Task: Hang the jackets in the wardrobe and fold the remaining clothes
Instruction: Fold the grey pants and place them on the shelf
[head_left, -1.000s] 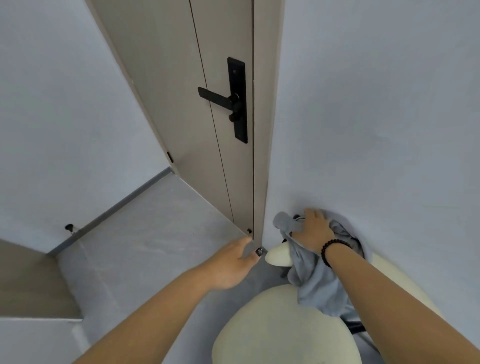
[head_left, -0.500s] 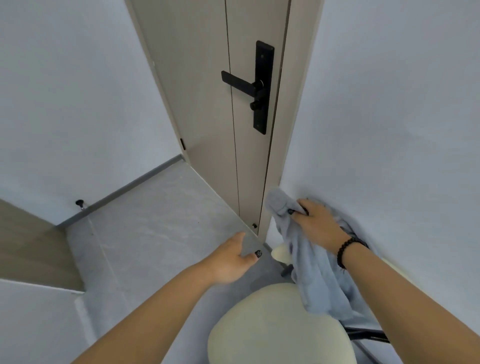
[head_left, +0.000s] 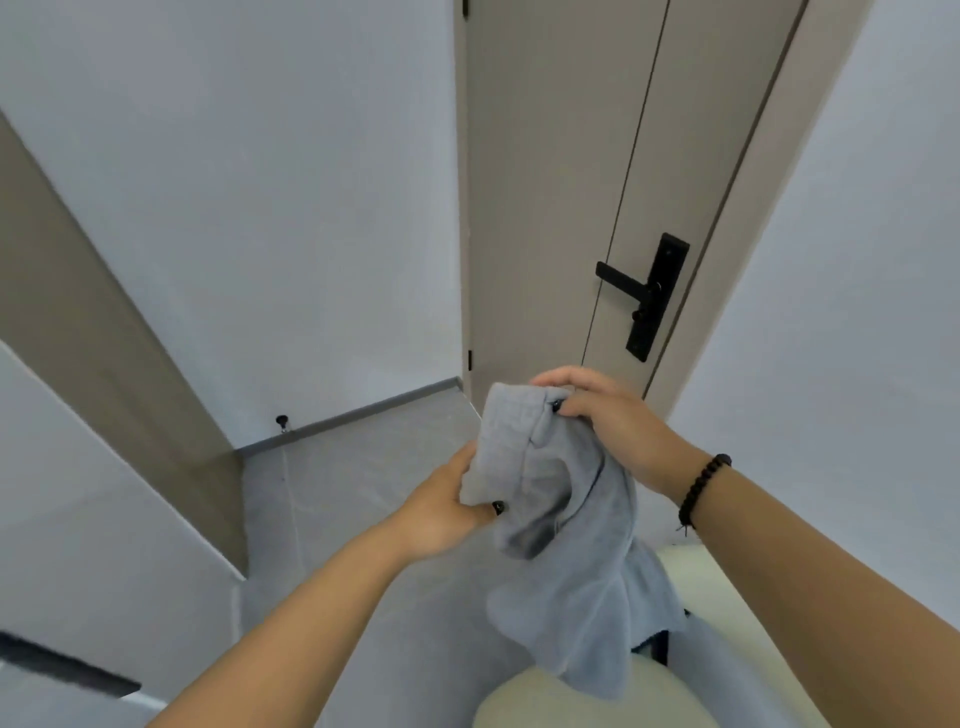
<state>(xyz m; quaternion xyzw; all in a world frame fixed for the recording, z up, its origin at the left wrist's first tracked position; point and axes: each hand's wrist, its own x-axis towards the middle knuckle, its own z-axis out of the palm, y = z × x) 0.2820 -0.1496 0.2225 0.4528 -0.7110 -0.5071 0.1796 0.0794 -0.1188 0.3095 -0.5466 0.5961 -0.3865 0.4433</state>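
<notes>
while only the head view is on offer, it shows both hands on one grey garment (head_left: 566, 530), lifted in front of the person above the cream chair (head_left: 524, 701). the right hand (head_left: 613, 421) grips the upper edge, fingers curled over the top of the cloth, and the left hand (head_left: 441, 514) pinches the near left edge a little lower, thumb on the front. the cloth hangs from those two grips with its long axis running down and slightly right, its loose lower end reaching the chair seat, where a bit of darker fabric shows behind it. the hands sit close together, the right higher and farther from the body, the left nearer. whether this is a jacket or a piece to fold cannot be told while it is bunched; spreading the grips apart along the top edge would likely open it. behind stand a closed door (head_left: 561, 182) with a black handle (head_left: 644, 296) and the grey floor (head_left: 363, 493).
</notes>
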